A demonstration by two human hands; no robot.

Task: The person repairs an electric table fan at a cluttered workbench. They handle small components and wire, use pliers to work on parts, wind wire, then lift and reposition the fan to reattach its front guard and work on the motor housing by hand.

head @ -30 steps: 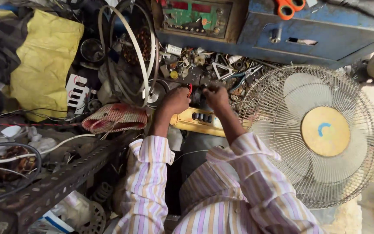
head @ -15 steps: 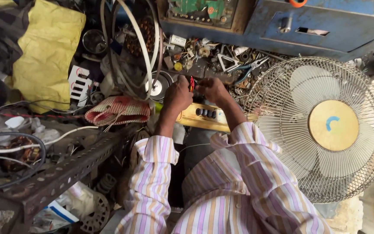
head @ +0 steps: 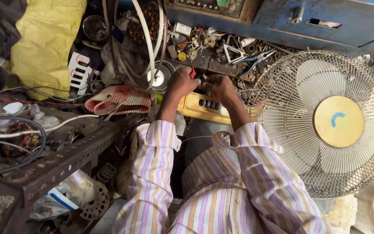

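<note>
Not much changed from half a second back: left hand (head: 182, 82) still pinches a small red tool (head: 192, 72), right hand (head: 219, 88) stays curled beside it, over the yellow switch panel (head: 204, 106) near the fan (head: 325, 121).

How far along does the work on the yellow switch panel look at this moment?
Mid-job, it seems. Done: the yellow push-button switch panel is off the fan and lies beside the round white wire-guarded fan. In hand: the left hand has a small red-handled tool in its grip; the right hand works at the panel's top edge. Left: panel not refitted.
</note>
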